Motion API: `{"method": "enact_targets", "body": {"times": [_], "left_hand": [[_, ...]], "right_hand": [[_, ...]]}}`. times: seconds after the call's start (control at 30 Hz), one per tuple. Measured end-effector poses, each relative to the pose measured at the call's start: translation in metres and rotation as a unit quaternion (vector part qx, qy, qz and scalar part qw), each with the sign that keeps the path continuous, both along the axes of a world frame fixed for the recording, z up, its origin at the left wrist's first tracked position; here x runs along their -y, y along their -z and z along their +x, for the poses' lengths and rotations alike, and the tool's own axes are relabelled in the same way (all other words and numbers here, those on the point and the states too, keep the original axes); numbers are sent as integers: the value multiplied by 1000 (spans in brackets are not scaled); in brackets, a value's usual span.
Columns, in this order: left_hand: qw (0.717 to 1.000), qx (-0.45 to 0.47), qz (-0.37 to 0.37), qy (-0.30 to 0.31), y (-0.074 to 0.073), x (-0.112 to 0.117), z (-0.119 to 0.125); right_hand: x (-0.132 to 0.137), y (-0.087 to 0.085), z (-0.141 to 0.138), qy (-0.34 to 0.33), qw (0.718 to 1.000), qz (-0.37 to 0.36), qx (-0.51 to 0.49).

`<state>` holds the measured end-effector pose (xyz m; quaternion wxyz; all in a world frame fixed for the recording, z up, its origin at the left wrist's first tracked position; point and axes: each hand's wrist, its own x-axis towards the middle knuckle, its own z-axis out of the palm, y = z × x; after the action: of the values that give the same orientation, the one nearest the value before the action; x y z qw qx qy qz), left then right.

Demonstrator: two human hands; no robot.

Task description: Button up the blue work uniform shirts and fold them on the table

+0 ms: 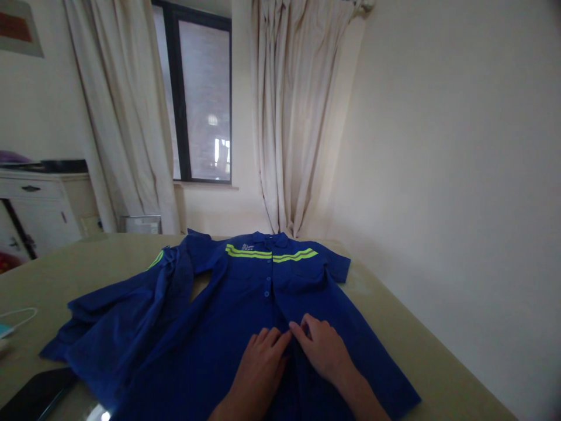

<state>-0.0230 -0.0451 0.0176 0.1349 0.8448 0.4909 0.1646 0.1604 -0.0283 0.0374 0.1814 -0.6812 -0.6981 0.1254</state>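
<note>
A blue short-sleeved work shirt [245, 292] lies spread face up on the table, collar at the far end. Yellow-green reflective bands cross its chest, and several buttons run down the upper front opening. My left hand [263, 356] rests on the lower front with fingers bent together at the opening's edge. Beside it, my right hand [322, 345] pinches the cloth of the same opening between thumb and fingers. The fingertips of both hands nearly meet; any button between them is hidden. Left of the shirt, a second blue garment [127, 316] lies rumpled, partly against it.
The pale table [377, 298] runs along the white wall on the right. A dark flat object [39, 392] lies at the near left, with a white cable [26, 310] above it. Beyond the table stand a white cabinet [39, 204], curtains [289, 117] and a window [204, 99].
</note>
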Motion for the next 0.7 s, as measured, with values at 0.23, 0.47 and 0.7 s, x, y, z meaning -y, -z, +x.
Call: {"method": "enact_targets", "body": {"times": [0.23,0.47,0.7], "left_hand": [[996,71,2,-49,-7,-3,-17],[991,33,6,-127,-5,-9,-41],[994,46,-4,-98,-9,-8,-38]], "right_hand": [[20,-23,-5,-65,992,-104,-1],[34,-21,-38,-71,990,-72,97],[20,-15,-28,-84,995,-48,-11]]}}
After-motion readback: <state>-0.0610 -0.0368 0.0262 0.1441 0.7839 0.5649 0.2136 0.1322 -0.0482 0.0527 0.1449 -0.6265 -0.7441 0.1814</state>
